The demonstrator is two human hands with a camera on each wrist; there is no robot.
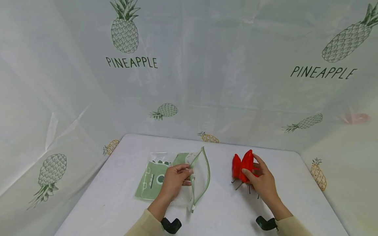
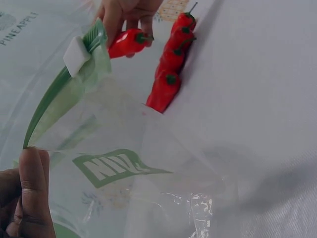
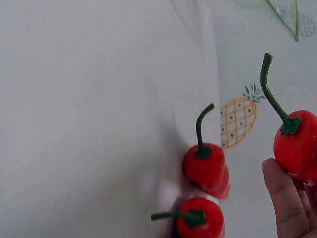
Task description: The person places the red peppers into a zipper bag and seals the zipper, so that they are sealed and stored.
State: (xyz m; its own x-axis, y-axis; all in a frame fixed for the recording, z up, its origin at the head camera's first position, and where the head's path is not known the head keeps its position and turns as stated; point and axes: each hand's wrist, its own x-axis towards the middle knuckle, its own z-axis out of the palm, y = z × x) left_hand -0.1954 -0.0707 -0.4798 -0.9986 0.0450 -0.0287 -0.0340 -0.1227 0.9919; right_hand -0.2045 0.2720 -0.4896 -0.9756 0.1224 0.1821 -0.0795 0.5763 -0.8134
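Observation:
My left hand (image 1: 174, 182) pinches the rim of a clear zip bag (image 1: 146, 186) with green print. The bag's green-edged mouth gapes toward the right, and a white slider (image 2: 77, 56) sits on its zipper in the left wrist view. Farther right, my right hand (image 1: 265, 185) holds a red chili pepper (image 2: 128, 42) with a green stem, fingers on one side and thumb on the other. Several more red chili peppers (image 2: 172, 59) lie side by side in a row on the table by that hand, partly hidden by it in the head view.
A white table (image 1: 224, 209) lies under everything. Pale curtains (image 1: 206, 82) printed with pineapples hang behind and at both sides. Black wrist-worn devices (image 1: 171, 226) show at both sleeves.

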